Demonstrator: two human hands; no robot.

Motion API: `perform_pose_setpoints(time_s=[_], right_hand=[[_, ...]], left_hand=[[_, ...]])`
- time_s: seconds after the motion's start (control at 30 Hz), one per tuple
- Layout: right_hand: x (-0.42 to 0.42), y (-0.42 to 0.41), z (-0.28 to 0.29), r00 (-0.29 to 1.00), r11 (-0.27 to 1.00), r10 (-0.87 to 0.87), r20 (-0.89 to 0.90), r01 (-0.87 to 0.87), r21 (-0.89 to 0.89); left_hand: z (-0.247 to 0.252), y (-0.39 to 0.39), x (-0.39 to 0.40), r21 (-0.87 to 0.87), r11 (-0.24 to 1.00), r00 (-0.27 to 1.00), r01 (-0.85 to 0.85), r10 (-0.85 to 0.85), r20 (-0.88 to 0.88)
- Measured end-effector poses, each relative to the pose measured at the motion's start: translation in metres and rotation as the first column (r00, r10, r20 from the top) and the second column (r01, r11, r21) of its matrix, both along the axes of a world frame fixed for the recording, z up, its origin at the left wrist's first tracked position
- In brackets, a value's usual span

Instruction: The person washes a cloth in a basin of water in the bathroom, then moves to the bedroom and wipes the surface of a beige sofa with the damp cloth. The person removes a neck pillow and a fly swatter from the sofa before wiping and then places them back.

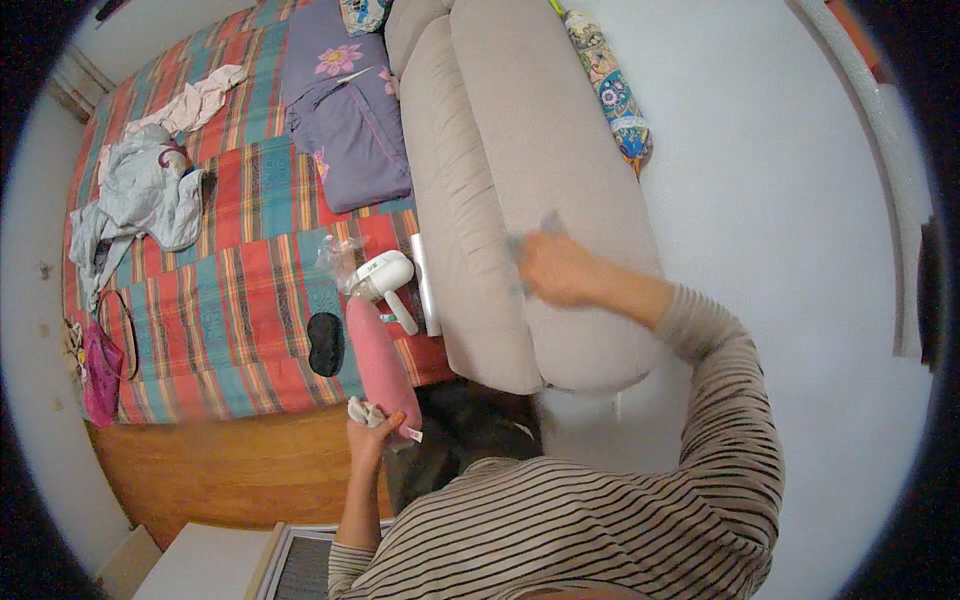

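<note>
My left hand [369, 431] grips the lower end of a pink cylindrical cushion [379, 360], and a crumpled white cloth [364, 412] shows at its fingers. Over the beige padded headboard [480, 150] is my right hand [556, 268], blurred, with a greyish-blue thing [553, 223] showing at its fingers; what that is cannot be told. Beyond the cushion's far end lies a white handheld appliance [384, 276] on the striped bedspread [255, 277]. A black sleep mask [325, 344] lies to the left of the cushion, and a white roll [424, 285] lies along the headboard.
A folded purple flowered cloth [349, 142] lies by the headboard. Grey and pink clothes [150, 191] and a magenta bag [103, 371] are on the bed's far side. A patterned fabric roll [611, 90] lies along the headboard's right edge. A white cabinet [202, 562] stands at the lower left.
</note>
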State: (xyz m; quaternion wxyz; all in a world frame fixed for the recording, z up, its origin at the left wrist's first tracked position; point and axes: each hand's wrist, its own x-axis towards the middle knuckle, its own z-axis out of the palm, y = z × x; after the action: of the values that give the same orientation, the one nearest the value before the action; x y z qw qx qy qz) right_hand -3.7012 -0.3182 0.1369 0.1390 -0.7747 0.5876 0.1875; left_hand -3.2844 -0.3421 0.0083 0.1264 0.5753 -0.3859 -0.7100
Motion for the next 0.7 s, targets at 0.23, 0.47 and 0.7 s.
perform_pose_setpoints(time_s=[0.23,0.47,0.7], right_hand=[[0.039,0.116,0.058,0.857,0.763,-0.452,0.247,0.228,0.605],[-0.163,-0.06,0.083,0.576,0.493,-0.509,0.64,0.804,-0.331],[-0.197,-0.056,-0.013,0.732,0.518,-0.576,0.363,0.671,-0.531]], left_hand=[[0.018,-0.012,-0.025,-0.047,0.996,0.994,0.081,-0.084,-0.074],[0.043,-0.002,-0.02,-0.118,0.992,0.999,0.044,-0.046,-0.011],[0.046,0.01,-0.059,-0.132,0.983,0.991,0.131,-0.134,-0.013]])
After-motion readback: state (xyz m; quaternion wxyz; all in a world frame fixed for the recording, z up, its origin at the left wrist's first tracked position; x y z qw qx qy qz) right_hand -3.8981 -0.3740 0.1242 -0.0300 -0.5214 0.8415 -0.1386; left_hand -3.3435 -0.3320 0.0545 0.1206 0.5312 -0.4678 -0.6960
